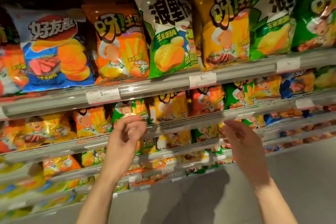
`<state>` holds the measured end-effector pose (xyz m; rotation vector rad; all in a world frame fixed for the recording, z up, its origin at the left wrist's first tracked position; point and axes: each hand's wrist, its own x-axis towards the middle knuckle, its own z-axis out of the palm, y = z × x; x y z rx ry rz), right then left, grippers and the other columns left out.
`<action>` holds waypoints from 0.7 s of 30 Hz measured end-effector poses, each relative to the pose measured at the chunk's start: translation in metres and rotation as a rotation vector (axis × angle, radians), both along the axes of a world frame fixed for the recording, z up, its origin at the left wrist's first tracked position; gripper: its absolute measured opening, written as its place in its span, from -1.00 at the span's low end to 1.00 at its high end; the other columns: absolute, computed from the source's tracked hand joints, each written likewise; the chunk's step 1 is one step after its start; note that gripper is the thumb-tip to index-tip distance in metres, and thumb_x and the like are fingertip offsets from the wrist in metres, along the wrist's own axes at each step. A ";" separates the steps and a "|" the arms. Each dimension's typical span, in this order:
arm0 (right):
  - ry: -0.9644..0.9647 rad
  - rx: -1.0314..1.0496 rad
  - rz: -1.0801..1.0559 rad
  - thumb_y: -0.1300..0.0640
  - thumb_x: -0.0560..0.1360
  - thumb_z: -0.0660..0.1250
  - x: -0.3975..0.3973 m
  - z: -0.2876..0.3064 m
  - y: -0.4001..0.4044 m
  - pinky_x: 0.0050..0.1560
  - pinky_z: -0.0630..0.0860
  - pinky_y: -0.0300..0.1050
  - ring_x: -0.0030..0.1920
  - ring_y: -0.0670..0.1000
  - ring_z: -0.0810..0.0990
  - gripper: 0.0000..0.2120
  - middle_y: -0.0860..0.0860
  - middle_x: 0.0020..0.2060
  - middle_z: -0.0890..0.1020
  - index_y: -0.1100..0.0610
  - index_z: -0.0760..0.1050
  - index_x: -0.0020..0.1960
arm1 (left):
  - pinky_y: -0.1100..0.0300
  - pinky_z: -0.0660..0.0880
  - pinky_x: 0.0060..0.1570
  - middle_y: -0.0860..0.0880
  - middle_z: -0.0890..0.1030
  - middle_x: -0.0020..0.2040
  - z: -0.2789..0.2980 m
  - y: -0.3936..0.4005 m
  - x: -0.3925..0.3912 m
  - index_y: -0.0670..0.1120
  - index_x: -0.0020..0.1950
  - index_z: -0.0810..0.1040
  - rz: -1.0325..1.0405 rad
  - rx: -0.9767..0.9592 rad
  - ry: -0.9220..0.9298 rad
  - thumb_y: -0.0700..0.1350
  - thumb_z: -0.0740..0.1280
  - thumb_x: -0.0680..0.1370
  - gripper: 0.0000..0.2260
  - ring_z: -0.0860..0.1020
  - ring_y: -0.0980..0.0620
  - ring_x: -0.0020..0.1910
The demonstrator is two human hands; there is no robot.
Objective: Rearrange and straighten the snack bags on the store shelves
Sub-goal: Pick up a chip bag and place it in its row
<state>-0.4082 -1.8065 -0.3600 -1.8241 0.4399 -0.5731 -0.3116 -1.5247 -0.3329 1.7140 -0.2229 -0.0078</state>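
- The snack bags fill several tiers of store shelving; the landmark here is the white-and-green bag (171,36) standing on the upper shelf rail (154,87), leaning a little to the right.
- Just left of it stands an orange bag (120,45), and further left a blue bag (54,51) picturing ridged chips.
- Just right of it stands a yellow bag (225,27), then another white-and-green bag (272,23) and a dark green bag (316,14).
- Below the landmark bag, a price tag (202,79) marked 5 is clipped to the rail; a second price tag (103,95) sits lower left.
- Below that rail, smaller bags (171,107) in orange, green and yellow line the next shelves, blurred.
- The left hand (125,136) is raised below the landmark bag, fingers loosely curled and holding nothing, in front of the lower shelf edge.
- The right hand (241,140) is lower right of the landmark bag, fingers relaxed and spread, empty.
- Grey floor (300,178) shows at lower right.
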 end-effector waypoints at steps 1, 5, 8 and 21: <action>0.010 -0.001 0.023 0.04 0.61 0.35 0.001 0.000 -0.009 -0.02 0.59 -0.21 -0.07 -0.10 0.69 -0.91 -0.21 -0.11 0.70 -0.14 0.58 0.07 | -0.05 0.58 0.23 0.01 0.70 0.00 0.002 -0.007 -0.007 0.07 0.16 0.62 0.027 0.003 0.003 0.10 0.42 0.53 -0.75 0.68 0.10 0.03; 0.018 0.016 0.097 0.07 0.63 0.36 0.008 -0.003 -0.032 -0.01 0.63 -0.21 -0.09 -0.15 0.69 -0.92 -0.23 -0.13 0.70 -0.09 0.57 0.08 | 0.07 0.62 0.12 -0.01 0.72 0.02 0.005 -0.022 -0.029 0.05 0.16 0.62 0.114 -0.041 0.015 0.06 0.43 0.50 -0.75 0.70 -0.02 0.06; 0.003 0.030 0.133 0.05 0.62 0.36 0.011 0.000 -0.030 -0.05 0.59 -0.25 -0.11 -0.18 0.68 -0.93 -0.22 -0.16 0.70 -0.11 0.57 0.08 | 0.26 0.60 0.01 0.04 0.73 0.01 0.008 -0.020 -0.042 -0.01 0.19 0.61 0.150 -0.060 -0.002 0.05 0.43 0.51 -0.71 0.71 -0.03 0.04; -0.260 0.115 0.242 0.29 0.60 0.37 0.047 0.096 0.053 -0.21 0.48 -0.39 -0.23 -0.09 0.57 -0.84 0.07 -0.18 0.63 0.24 0.58 0.17 | 0.21 0.59 0.03 -0.11 0.71 0.02 0.086 0.054 -0.020 0.00 0.18 0.61 0.163 -0.175 -0.270 0.05 0.43 0.50 -0.71 0.68 0.08 0.01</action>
